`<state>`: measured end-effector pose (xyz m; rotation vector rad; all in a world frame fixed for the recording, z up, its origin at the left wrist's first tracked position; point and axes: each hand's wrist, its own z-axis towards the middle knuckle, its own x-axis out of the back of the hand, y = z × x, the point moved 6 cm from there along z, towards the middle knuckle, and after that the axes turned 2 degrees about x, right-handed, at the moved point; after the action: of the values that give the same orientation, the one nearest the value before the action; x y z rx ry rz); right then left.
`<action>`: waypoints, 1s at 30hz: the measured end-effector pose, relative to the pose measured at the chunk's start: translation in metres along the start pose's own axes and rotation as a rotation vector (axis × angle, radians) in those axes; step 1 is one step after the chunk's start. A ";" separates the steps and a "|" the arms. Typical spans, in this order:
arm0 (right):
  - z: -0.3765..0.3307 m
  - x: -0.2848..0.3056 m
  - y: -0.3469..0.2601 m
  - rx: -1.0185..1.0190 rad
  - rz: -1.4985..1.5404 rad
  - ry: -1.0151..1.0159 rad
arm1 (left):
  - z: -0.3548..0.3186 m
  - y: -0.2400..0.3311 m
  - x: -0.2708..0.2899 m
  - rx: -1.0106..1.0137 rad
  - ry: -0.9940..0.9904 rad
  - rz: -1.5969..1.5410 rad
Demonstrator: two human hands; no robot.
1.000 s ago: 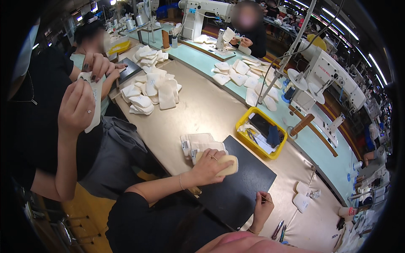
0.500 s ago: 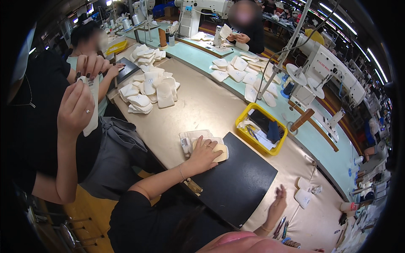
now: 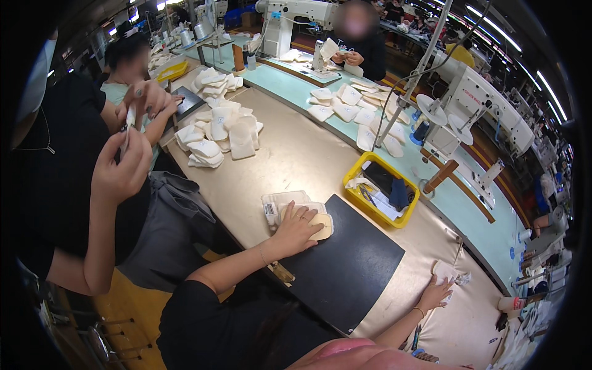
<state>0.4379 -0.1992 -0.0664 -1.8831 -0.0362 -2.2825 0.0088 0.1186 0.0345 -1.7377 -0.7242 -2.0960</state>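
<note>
The left hand [image 3: 296, 229] lies open, palm down, on a cream fabric piece [image 3: 322, 226] at the corner of a black mat [image 3: 345, 265] on the tabletop [image 3: 302, 154]. A small stack of similar pieces [image 3: 280, 202] sits just beside it. The right hand [image 3: 435, 293] rests flat, fingers spread, touching a white piece [image 3: 445, 270]. Beyond the mat stands a yellow tray [image 3: 370, 203]; a heap of cream pieces [image 3: 219, 132] lies well apart. A person [image 3: 68, 185] stands at left.

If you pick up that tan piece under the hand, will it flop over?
Probably a bit: the tan piece looks thin and flat under the left hand, so it may bend. It likely weighs little, like the cut pieces in the pile. It shouldn't roll.
</note>
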 end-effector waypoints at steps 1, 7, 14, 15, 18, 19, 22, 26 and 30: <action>-0.001 -0.002 0.002 0.003 -0.017 0.012 | -0.001 0.001 -0.001 -0.002 -0.004 0.009; -0.006 -0.004 0.001 0.028 -0.068 0.072 | 0.000 0.007 0.004 -0.026 0.012 0.007; -0.038 0.003 -0.006 0.095 0.229 0.065 | -0.003 0.045 0.039 -0.185 0.071 -0.193; -0.047 0.005 -0.008 0.101 0.209 0.043 | -0.006 0.057 0.042 -0.230 0.067 -0.266; -0.078 0.030 -0.010 0.181 0.400 0.079 | -0.017 0.102 0.038 -0.420 -0.031 -0.460; -0.087 0.043 -0.013 0.212 0.470 0.135 | -0.022 0.117 0.034 -0.482 -0.065 -0.519; -0.101 0.086 -0.006 0.194 0.486 0.197 | -0.032 0.147 0.014 -0.633 -0.229 -0.529; -0.108 0.138 -0.002 0.158 0.747 0.334 | -0.033 0.145 0.010 -0.632 -0.213 -0.541; -0.121 0.124 -0.034 0.002 1.307 -0.134 | -0.024 0.123 0.021 -0.519 -0.093 -0.498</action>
<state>0.2927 -0.1977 0.0345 -1.3251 0.8777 -1.2215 0.0518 0.0054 0.0732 -2.0950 -0.7423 -2.7449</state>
